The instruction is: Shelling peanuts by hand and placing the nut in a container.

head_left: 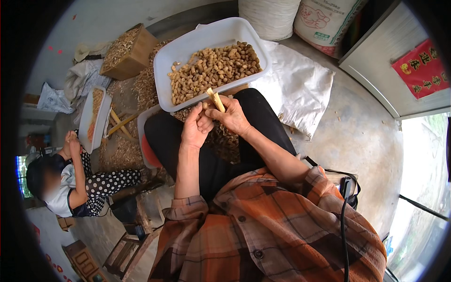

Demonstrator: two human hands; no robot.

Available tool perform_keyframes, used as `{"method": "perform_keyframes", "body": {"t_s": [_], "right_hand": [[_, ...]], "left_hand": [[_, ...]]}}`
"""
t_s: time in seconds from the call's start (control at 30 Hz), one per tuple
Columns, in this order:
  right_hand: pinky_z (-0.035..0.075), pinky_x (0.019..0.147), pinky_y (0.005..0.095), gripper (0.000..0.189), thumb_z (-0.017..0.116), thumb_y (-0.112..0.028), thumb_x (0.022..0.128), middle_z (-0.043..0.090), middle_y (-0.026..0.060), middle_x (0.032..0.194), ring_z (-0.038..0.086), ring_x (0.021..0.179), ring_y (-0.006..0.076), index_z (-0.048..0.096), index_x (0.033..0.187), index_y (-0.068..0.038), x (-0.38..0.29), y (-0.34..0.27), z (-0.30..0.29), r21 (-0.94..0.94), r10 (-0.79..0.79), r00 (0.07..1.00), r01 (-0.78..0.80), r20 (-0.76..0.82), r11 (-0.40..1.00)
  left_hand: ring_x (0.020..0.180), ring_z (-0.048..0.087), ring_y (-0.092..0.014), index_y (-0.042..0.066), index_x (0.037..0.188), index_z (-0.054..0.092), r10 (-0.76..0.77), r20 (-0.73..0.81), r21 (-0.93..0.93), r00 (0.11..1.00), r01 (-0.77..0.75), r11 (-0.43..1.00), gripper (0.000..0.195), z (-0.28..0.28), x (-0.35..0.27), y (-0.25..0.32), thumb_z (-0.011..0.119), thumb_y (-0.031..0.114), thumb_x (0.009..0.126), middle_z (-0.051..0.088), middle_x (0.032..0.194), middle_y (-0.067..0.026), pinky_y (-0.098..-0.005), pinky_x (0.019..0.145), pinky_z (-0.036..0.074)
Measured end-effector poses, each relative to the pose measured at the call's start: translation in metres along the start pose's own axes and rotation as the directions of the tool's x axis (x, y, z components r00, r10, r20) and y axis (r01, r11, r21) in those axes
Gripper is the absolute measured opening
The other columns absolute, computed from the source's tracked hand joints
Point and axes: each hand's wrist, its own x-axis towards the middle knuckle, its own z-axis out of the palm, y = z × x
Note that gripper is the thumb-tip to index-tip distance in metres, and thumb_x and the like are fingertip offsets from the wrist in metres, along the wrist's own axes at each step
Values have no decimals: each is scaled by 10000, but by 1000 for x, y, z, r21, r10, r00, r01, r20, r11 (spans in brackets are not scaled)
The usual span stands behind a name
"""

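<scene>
My left hand (196, 127) pinches an unshelled peanut (205, 105) between thumb and fingertips. Close beside it, my right hand (233, 115) grips a short, pale split stick (216, 100), possibly bamboo, whose two prongs point up and away from me. Its lower end is hidden in my fingers. Both hands are just in front of a white plastic tub (208, 32), partly filled with unshelled peanuts (216, 68). Below my hands, between my knees, lies a heap of peanut shells (222, 142).
At left a person (72, 187) sits by another white tub (84, 123). A cardboard box of shells (132, 53) stands beyond loose shells on the floor. White sacks (269, 17) stand at the back; a flattened sack (296, 84) lies right of the tub. A red container (149, 153) is beside my left knee.
</scene>
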Motion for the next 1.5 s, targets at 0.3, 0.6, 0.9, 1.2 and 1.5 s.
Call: {"method": "perform_keyframes", "body": {"t_s": [0.3, 0.6, 0.9, 1.2, 1.5], "right_hand": [[453, 527, 265, 178, 597, -142, 804, 585, 59, 599, 512, 560, 76, 585, 770, 33, 7, 4, -6, -91, 46, 999, -45, 5, 995], [427, 517, 296, 158, 614, -113, 771, 506, 101, 568, 466, 538, 108, 536, 705, 7, 7, 13, 1, -430, -182, 983, 165, 1, 887], [347, 503, 219, 167, 595, -132, 813, 485, -23, 634, 399, 593, 53, 585, 790, 33, 0, 7, 1, -233, 54, 996, -70, -73, 970], [345, 429, 204, 207, 583, -126, 824, 530, -12, 593, 405, 480, 30, 606, 948, 38, 5, 7, -1, -184, 151, 988, -154, -29, 971], [408, 541, 245, 172, 592, -135, 809, 562, 37, 611, 462, 581, 68, 596, 771, 33, 3, 18, -3, -238, 24, 1000, -28, -19, 971]], "left_hand": [[392, 228, -50, 140, 806, 489, -76, 109, -11, 991, 78, 997, 236, -2, 6, -6, 375, 305, 932, 253, 476, 63, -190, 385, 239], [386, 283, -30, 143, 713, 494, -95, 4, -60, 995, 95, 994, 237, -20, 1, -14, 444, 283, 898, 305, 475, 79, -172, 352, 230], [405, 309, -18, 130, 800, 541, -26, -51, -16, 998, 25, 1000, 140, -14, -1, -15, 513, 238, 884, 345, 516, 86, -165, 371, 249], [401, 295, -17, 143, 801, 539, -50, -24, -118, 998, 47, 992, 178, -18, 8, -21, 509, 298, 882, 322, 495, 91, -168, 377, 259], [386, 302, -19, 144, 737, 511, -71, -26, -70, 997, 69, 995, 277, -21, 9, -27, 455, 361, 899, 323, 476, 81, -169, 356, 254]]}}
